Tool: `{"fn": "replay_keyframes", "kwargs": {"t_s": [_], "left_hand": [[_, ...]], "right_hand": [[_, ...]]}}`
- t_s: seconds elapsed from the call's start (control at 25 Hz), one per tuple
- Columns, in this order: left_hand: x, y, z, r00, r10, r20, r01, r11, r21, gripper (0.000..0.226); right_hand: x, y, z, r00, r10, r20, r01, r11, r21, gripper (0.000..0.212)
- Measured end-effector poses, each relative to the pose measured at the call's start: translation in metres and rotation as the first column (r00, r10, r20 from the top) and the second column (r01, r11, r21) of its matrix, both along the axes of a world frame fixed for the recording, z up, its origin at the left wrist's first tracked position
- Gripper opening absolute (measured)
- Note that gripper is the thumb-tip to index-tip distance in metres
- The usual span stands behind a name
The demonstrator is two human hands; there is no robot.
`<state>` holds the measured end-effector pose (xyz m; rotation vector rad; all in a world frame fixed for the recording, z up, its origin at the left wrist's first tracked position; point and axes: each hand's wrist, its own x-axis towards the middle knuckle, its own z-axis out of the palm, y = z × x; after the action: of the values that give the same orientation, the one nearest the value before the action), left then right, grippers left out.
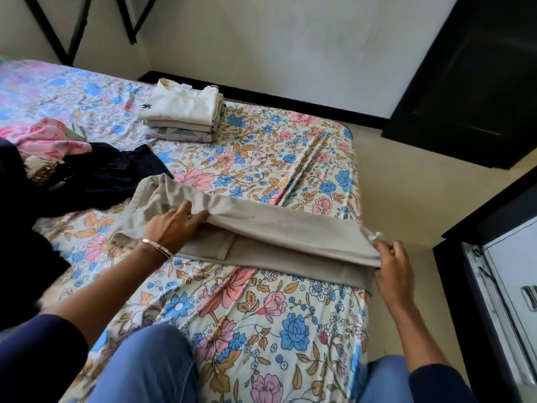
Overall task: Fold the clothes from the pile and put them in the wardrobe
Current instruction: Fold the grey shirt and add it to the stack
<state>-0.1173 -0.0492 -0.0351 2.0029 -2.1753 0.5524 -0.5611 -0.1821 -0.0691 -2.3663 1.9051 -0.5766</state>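
Note:
Beige trousers [290,228] lie stretched across the flowered bed [261,315], one leg raised over the other. My left hand [174,228] grips the upper leg near the waist end, fingers curled under the cloth. My right hand [392,266] pinches the hem end of that leg at the bed's right edge. A pile of unfolded clothes, dark blue [96,175] and pink [49,141], lies at the left. A stack of folded pale garments [183,117] sits at the far side of the bed.
A dark wardrobe [465,82] stands at the back right. An open metal door or drawer [505,301] is at the right edge, across a strip of cream floor [406,184]. My knees in blue jeans [151,370] are at the bed's near edge.

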Motion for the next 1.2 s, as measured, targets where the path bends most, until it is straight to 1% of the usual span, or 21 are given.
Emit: {"fn": "replay_keyframes", "kwargs": {"t_s": [0.04, 0.12, 0.16, 0.2, 0.28, 0.36, 0.44, 0.48, 0.52, 0.6, 0.68, 0.72, 0.76, 0.8, 0.84, 0.88, 0.96, 1.0, 1.12, 1.16, 1.2], "left_hand": [[-0.007, 0.002, 0.002, 0.997, 0.07, -0.028, -0.07, 0.998, 0.003, 0.053], [-0.02, 0.007, 0.001, 0.983, 0.182, 0.018, -0.181, 0.983, -0.011, 0.024], [-0.027, 0.01, 0.0, 0.978, 0.202, 0.045, -0.2, 0.979, -0.035, 0.022], [-0.036, 0.012, 0.0, 0.977, 0.204, 0.067, -0.201, 0.979, -0.044, 0.03], [-0.056, 0.009, 0.004, 0.991, 0.129, 0.03, -0.126, 0.989, -0.076, 0.037], [-0.079, -0.007, 0.003, 0.998, -0.001, -0.064, 0.001, 1.0, -0.005, 0.04], [-0.103, -0.03, 0.001, 0.978, -0.051, -0.204, 0.079, 0.988, 0.129, 0.045], [-0.117, -0.044, -0.001, 0.963, -0.035, -0.267, 0.094, 0.973, 0.212, 0.045], [-0.13, -0.055, -0.006, 0.954, 0.009, -0.299, 0.088, 0.947, 0.309, 0.045], [-0.152, -0.071, -0.022, 0.942, 0.109, -0.318, 0.05, 0.889, 0.455, 0.055], [-0.168, -0.079, -0.035, 0.949, 0.155, -0.275, 0.007, 0.862, 0.508, 0.062], [-0.173, -0.081, -0.041, 0.953, 0.164, -0.256, -0.014, 0.864, 0.503, 0.064], [-0.176, -0.082, -0.043, 0.952, 0.181, -0.247, -0.037, 0.868, 0.495, 0.065], [-0.178, -0.084, -0.041, 0.949, 0.198, -0.245, -0.06, 0.877, 0.477, 0.065], [-0.179, -0.091, -0.046, 0.94, 0.228, -0.253, -0.083, 0.873, 0.48, 0.064], [-0.18, -0.097, -0.046, 0.926, 0.266, -0.269, -0.111, 0.87, 0.48, 0.064], [-0.18, -0.1, -0.043, 0.901, 0.316, -0.296, -0.155, 0.874, 0.461, 0.066], [-0.18, -0.103, -0.042, 0.894, 0.326, -0.306, -0.165, 0.877, 0.451, 0.068], [-0.178, -0.105, -0.046, 0.898, 0.323, -0.297, -0.158, 0.869, 0.468, 0.072], [-0.177, -0.105, -0.048, 0.908, 0.316, -0.276, -0.156, 0.866, 0.476, 0.074], [-0.176, -0.105, -0.05, 0.915, 0.311, -0.258, -0.157, 0.862, 0.483, 0.077]], "right_hand": [[0.001, 0.003, -0.001, 1.0, -0.01, 0.013, 0.01, 1.0, -0.006, 0.059], [0.001, 0.003, -0.008, 0.998, -0.026, -0.051, 0.03, 0.997, 0.069, 0.059], [-0.002, 0.001, -0.01, 0.995, -0.049, -0.082, 0.063, 0.982, 0.176, 0.059], [-0.005, 0.0, -0.01, 0.995, -0.079, -0.06, 0.095, 0.941, 0.324, 0.06], [-0.008, -0.001, -0.004, 0.982, -0.172, 0.076, 0.103, 0.831, 0.546, 0.063], [-0.009, -0.004, 0.002, 0.895, -0.291, 0.339, 0.08, 0.851, 0.519, 0.051], [-0.004, -0.009, 0.011, 0.714, -0.438, 0.546, 0.244, 0.887, 0.393, 0.031], [-0.005, -0.017, 0.011, 0.641, -0.492, 0.589, 0.344, 0.87, 0.353, 0.021], [-0.004, -0.025, 0.012, 0.598, -0.533, 0.598, 0.391, 0.846, 0.363, 0.016], [-0.002, -0.047, 0.006, 0.592, -0.613, 0.523, 0.382, 0.785, 0.488, 0.05], [-0.001, -0.065, -0.002, 0.606, -0.678, 0.416, 0.334, 0.692, 0.64, 0.075], [0.001, -0.074, -0.005, 0.635, -0.669, 0.385, 0.3, 0.674, 0.675, 0.072], [0.004, -0.077, -0.001, 0.637, -0.646, 0.42, 0.249, 0.688, 0.681, 0.059], [0.007, -0.082, 0.007, 0.583, -0.635, 0.507, 0.2, 0.716, 0.669, 0.044], [0.007, -0.094, 0.006, 0.444, -0.656, 0.61, 0.151, 0.726, 0.671, 0.033], [0.006, -0.105, 0.009, 0.255, -0.664, 0.703, 0.097, 0.741, 0.664, 0.026], [0.008, -0.113, 0.021, -0.074, -0.649, 0.757, -0.051, 0.76, 0.647, 0.017], [0.009, -0.118, 0.021, -0.129, -0.653, 0.746, -0.066, 0.756, 0.651, 0.013], [0.0, -0.126, 0.001, -0.073, -0.682, 0.728, 0.007, 0.729, 0.684, 0.019], [-0.005, -0.124, -0.002, -0.072, -0.679, 0.73, 0.013, 0.732, 0.682, 0.02], [-0.009, -0.12, -0.004, -0.114, -0.663, 0.74, -0.008, 0.745, 0.667, 0.018]]}}
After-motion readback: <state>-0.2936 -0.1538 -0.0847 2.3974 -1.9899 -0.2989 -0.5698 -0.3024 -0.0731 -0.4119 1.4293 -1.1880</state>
